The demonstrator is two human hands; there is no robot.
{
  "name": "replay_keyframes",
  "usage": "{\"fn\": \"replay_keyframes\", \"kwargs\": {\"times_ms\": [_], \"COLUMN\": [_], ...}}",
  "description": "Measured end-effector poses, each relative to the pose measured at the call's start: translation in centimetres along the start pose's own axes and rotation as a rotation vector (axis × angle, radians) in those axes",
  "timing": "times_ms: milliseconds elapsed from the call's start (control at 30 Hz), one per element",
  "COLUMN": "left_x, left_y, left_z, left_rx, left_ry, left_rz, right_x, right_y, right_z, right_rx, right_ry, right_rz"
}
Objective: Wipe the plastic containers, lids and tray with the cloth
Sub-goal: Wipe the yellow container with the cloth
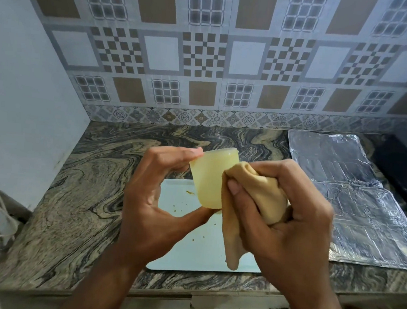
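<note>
One plastic container [209,179] mid-wipe, held above the tray [192,241]. Left hand [155,197] pinches it end to end, fingertips on the rim, thumb on the base. Right hand [282,216] has the cloth [255,195] bunched in curled fingers, pressed to the container's side. Tray shows crumbs and a smear, so likely unwiped. No lids or other containers in view, so the remaining count is unclear.

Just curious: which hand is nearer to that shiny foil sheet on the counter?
Right. The right hand, bunching the cloth, is beside the foil sheet; the left hand, gripping the container, is farther away.
</note>
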State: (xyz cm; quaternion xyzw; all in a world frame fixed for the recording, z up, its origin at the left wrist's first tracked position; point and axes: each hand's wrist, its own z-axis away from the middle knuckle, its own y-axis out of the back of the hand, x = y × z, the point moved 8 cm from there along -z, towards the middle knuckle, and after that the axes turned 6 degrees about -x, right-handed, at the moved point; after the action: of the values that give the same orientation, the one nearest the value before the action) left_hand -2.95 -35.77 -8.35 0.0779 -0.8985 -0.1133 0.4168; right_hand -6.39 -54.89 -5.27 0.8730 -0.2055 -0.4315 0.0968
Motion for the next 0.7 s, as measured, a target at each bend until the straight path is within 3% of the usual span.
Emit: {"fn": "replay_keyframes", "kwargs": {"times_ms": [267,433,600,700], "left_x": [0.3,-0.4,-2.3,-2.3], "left_y": [0.6,0.1,0.1,-0.6], "left_z": [-0.9,-0.2,-0.1,0.0], "left_rx": [-0.065,-0.079,0.033,0.055], "left_ry": [-0.08,-0.035,0.152,0.163], "left_rz": [-0.077,-0.043,0.215,0.302], "right_x": [2.1,4.5,3.5,2.1], "right_y": [-0.9,-0.3,-0.2,-1.1], "right_z": [-1.0,-1.3,0.7,1.9], "right_rx": [-0.016,0.054,0.109,0.115], "right_ry": [-0.165,-0.249,-0.149,-0.06], "right_rz": [-0.307,-0.315,-0.303,-0.278]}}
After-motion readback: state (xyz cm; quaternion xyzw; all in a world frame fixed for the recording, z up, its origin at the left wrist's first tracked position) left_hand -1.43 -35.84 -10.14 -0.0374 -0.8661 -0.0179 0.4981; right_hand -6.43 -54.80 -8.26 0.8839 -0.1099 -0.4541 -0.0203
